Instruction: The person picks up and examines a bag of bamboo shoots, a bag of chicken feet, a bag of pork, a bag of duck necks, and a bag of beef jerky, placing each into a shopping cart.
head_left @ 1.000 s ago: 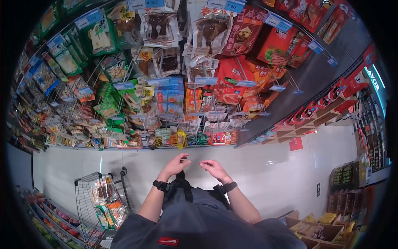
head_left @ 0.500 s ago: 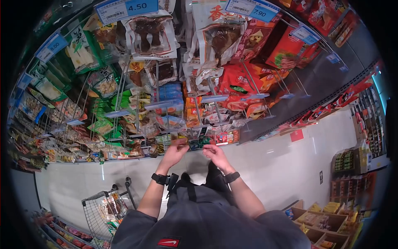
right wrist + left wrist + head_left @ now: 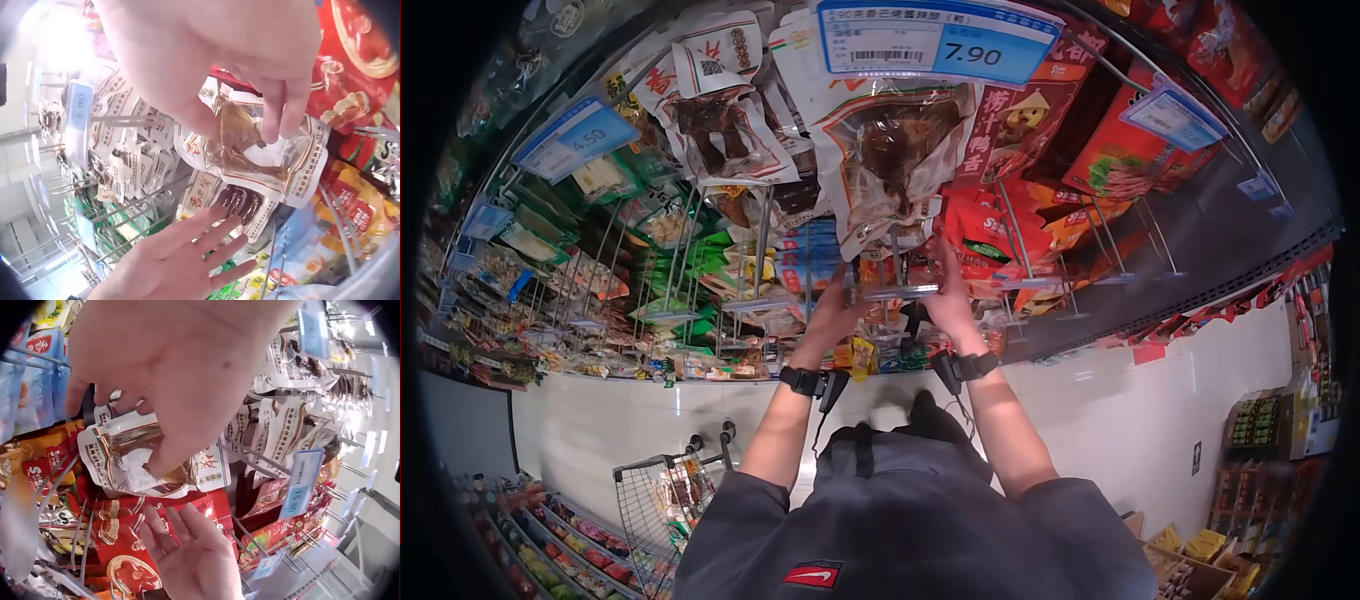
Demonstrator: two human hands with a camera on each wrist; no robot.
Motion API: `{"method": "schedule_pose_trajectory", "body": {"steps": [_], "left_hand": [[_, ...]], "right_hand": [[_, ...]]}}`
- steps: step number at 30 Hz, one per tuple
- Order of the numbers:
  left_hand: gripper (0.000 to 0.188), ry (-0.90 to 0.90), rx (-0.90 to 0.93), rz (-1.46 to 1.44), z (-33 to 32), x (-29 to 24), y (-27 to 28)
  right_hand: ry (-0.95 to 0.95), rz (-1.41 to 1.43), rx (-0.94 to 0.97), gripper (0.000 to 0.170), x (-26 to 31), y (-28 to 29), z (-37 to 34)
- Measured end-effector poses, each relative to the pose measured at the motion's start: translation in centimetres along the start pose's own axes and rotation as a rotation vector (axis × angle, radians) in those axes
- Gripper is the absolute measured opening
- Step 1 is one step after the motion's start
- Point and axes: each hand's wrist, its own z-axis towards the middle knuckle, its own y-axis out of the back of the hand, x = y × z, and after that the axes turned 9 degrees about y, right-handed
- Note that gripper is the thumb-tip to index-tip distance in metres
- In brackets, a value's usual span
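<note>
Below the 7.90 price tag [image 3: 940,45], left hand [image 3: 835,318] and right hand [image 3: 953,305] flank vacuum-packed meat pouch [image 3: 128,440], fingers loosely spread, nothing gripped; exact contact unclear. Light, even support both sides suits slick plastic.

Between the left hand [image 3: 835,315] and the right hand [image 3: 955,300], a label holder [image 3: 900,292] crosses the gap at the near end of a hook. Above it, the large meat pouch [image 3: 890,150] and the 7.90 price tag [image 3: 940,45] block the way. Blue pouches [image 3: 808,255] and metal prongs [image 3: 762,240] crowd the left, red pouches [image 3: 995,230] the right. Farther right, the dark shelf panel [image 3: 1220,225] has open room before it; nearer, the pale floor [image 3: 1090,410] lies open, with a shopping cart [image 3: 645,500] on the left.
</note>
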Motion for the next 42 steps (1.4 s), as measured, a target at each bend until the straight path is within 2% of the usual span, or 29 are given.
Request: {"method": "schedule_pose_trajectory", "body": {"steps": [3, 5, 6, 7, 9, 10, 13, 15, 16, 17, 18, 19, 21, 22, 23, 25, 26, 29, 33, 35, 39, 41, 42], "left_hand": [[0.066, -0.097, -0.067, -0.013, 2.2, -1.5, -0.8], [0.064, 0.091, -0.015, -0.26, 3.1, -2.6, -1.1], [0.063, 0.188, 0.012, -0.385, 3.4, -2.9, -1.2], [0.063, 0.188, 0.006, -0.382, 3.4, -3.0, -1.4], [0.056, 0.07, -0.053, -0.348, 3.5, -3.3, -1.6], [0.056, 0.071, -0.059, -0.348, 3.4, -3.4, -1.7], [0.048, 0.054, -0.058, -0.491, 2.3, -3.8, -1.9], [0.062, 0.2, -0.017, -0.641, 1.3, -4.1, -1.8], [0.062, 0.195, -0.018, -0.641, 1.2, -3.8, -1.7], [0.056, -0.043, -0.167, -0.304, 1.2, -3.1, -1.6], [0.05, -0.277, -0.309, 0.038, 1.2, -2.1, -1.6], [0.05, -0.286, -0.309, 0.035, 1.2, -0.5, -1.7], [0.057, -0.128, -0.389, -0.193, 1.2, 2.0, -1.9], [0.061, 0.034, -0.268, -0.61, -1.7, -4.2, -0.8], [0.061, 0.044, -0.259, -0.614, -2.9, -5.0, -0.2], [0.05, 0.246, -0.019, -0.561, -4.1, -5.7, 1.2], [0.035, 0.266, 0.029, -0.593, -5.2, -6.3, 1.3], [0.03, 0.266, 0.102, -0.661, -7.7, -6.8, 1.6], [0.033, 0.29, 0.075, -0.677, -11.0, -6.6, 1.0], [0.028, 0.294, 0.111, -0.704, -12.6, -7.2, 1.0], [0.022, 0.31, 0.19, -0.752, -15.4, -6.0, 0.4], [0.02, 0.389, 0.191, -0.808, -16.7, -6.3, 0.1], [0.023, 0.387, 0.261, -0.8, -17.0, -5.8, 0.1]], "right_hand": [[-0.02, -0.113, 0.051, 0.079, -1.7, 0.5, 1.7], [-0.147, 0.084, 0.062, 0.08, -2.1, 0.5, 2.4], [-0.162, 0.158, -0.007, 0.066, -2.2, 0.3, 2.2], [-0.161, 0.164, -0.003, 0.066, -2.4, 0.4, 2.3], [-0.147, -0.066, 0.155, 0.037, -2.4, 0.6, 2.7], [-0.174, -0.235, 0.185, 0.015, -1.3, 0.7, 2.6], [-0.095, -0.187, 0.179, 0.018, -3.1, -0.1, 2.2], [-0.046, -0.245, 0.117, 0.02, -2.9, -0.5, 1.9], [-0.001, -0.304, 0.049, 0.022, -2.1, -0.7, 1.9], [0.004, -0.305, 0.048, 0.022, -1.5, -0.7, 1.7], [-0.094, -0.16, 0.052, 0.021, -0.9, -0.5, 1.3], [-0.187, -0.016, 0.055, 0.019, 0.2, -0.5, 1.2], [-0.238, 0.048, 0.053, 0.017, 3.7, -0.3, 0.7], [-0.306, 0.116, 0.05, 0.015, 5.0, -0.3, -0.2], [-0.316, 0.111, 0.043, 0.015, 5.2, 0.0, -1.2], [-0.343, 0.089, 0.134, 0.012, 6.4, 0.3, -2.2], [-0.334, 0.153, 0.121, 0.011, 7.7, 0.0, -2.9], [-0.414, 0.207, 0.056, 0.012, 10.8, -0.9, -5.0], [-0.355, 0.24, -0.054, 0.016, 10.6, -1.7, -9.0], [-0.326, 0.202, -0.102, 0.018, 11.7, -2.3, -10.8], [-0.345, 0.191, -0.111, 0.021, 12.7, -1.9, -14.3], [-0.359, 0.204, -0.098, 0.021, 13.3, -1.6, -15.6], [-0.36, 0.201, -0.099, 0.021, 13.5, -1.4, -16.1]]}}
